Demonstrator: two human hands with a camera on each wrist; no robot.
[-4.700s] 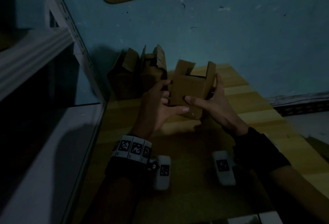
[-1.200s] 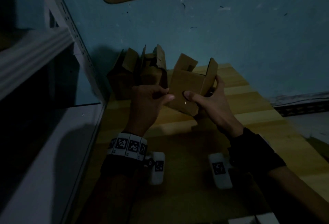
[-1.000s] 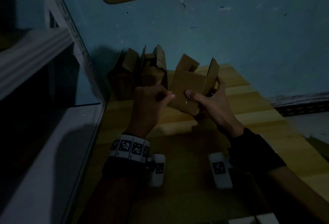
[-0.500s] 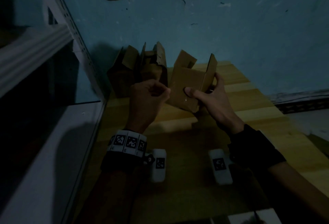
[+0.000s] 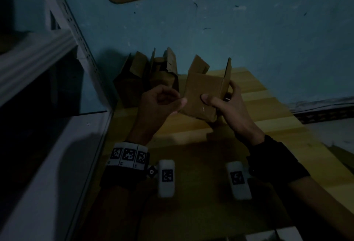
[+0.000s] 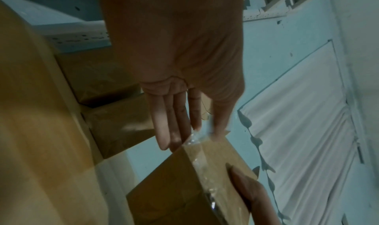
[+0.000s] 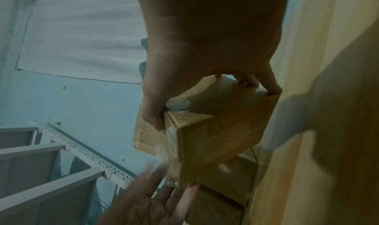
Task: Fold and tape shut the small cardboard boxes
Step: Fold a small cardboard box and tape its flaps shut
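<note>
Box held above the tabletop
Right hand gripped the box; left hand pinched clear tape at its corner, more boxes behind by the wall

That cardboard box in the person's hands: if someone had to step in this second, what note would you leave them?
Right hand: grips the small cardboard box in the air, thumb on the near face.
Left hand: pinches the loose end of the clear tape at the box's lower corner.
Done: bottom folded, tape strip laid along its seam.
Left: press that tape end flat; the top flaps stand open, untaped.
Other opened boxes wait at the wall on the wooden table.
</note>
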